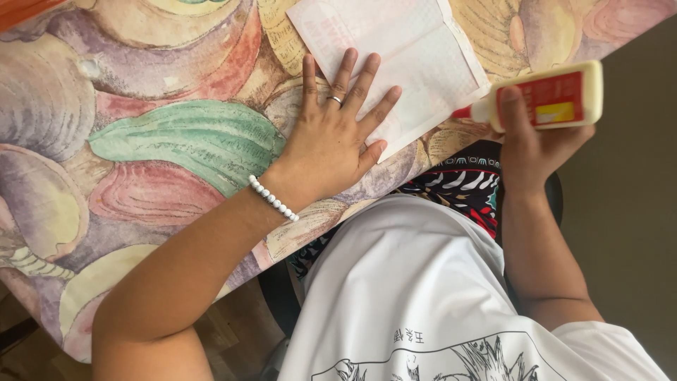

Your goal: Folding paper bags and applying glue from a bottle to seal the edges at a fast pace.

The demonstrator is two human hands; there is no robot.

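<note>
While our left hand (331,141) presses spread fingers (363,81) onto the white paper (416,49), our right hand (529,144) fingers wrap the glue bottle (550,99).

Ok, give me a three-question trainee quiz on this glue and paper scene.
1. True or false: the left hand lies flat on the white folded paper.
2. What does the right hand hold?
A) scissors
B) a glue bottle
C) a pen
3. Fill in: the glue bottle's red nozzle points toward the ____.

Key
1. True; the fingers are spread over the paper's lower corner, on the patterned tablecloth.
2. B; a cream glue bottle with a red label, held on its side.
3. Paper; the tip sits just off the paper's right edge.
</note>
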